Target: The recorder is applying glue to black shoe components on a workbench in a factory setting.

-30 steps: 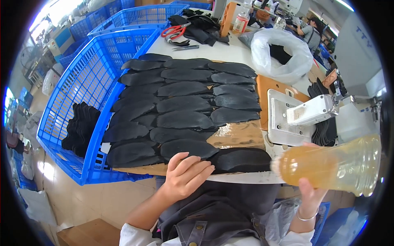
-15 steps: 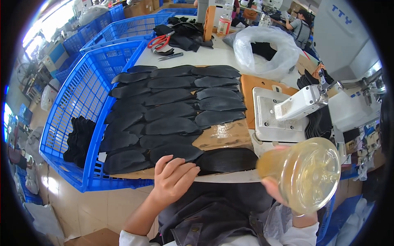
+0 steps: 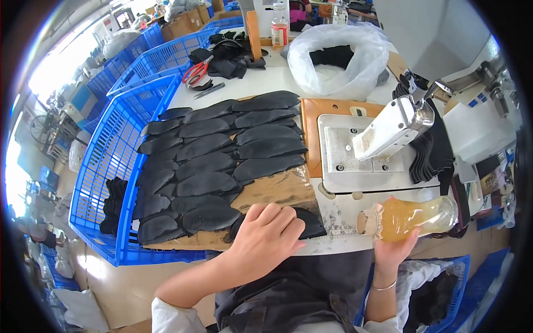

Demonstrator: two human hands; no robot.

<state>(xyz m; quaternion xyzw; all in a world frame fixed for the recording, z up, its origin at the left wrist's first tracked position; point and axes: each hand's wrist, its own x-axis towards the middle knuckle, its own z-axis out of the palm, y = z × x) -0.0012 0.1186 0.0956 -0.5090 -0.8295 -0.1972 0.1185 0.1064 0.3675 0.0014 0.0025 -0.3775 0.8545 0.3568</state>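
Note:
Rows of overlapping black, leaf-shaped flat pieces (image 3: 205, 165) cover a cardboard sheet (image 3: 277, 188). At the near edge my left hand (image 3: 267, 236), fingers curled down, rests over one black piece (image 3: 309, 221) that lies apart from the rows. What its fingertips grip, if anything, is hidden. To the right, my right hand (image 3: 395, 247) is closed round a clear bottle (image 3: 413, 219) of amber liquid. The bottle lies nearly level above the table's front edge, its wrapped neck pointing left toward the black piece.
A sewing machine arm (image 3: 383, 133) stands over a metal plate on the right, beside stacked black pieces (image 3: 430, 155). Behind are a plastic bag (image 3: 338, 61), a jar (image 3: 279, 28) and red-handled scissors (image 3: 195, 72). A blue crate (image 3: 119, 166) borders the left side.
My right hand has swung the bottle from base-up toward the camera to nearly level, over the table's edge. My left hand has moved right onto the separate black piece. The whole view has shifted.

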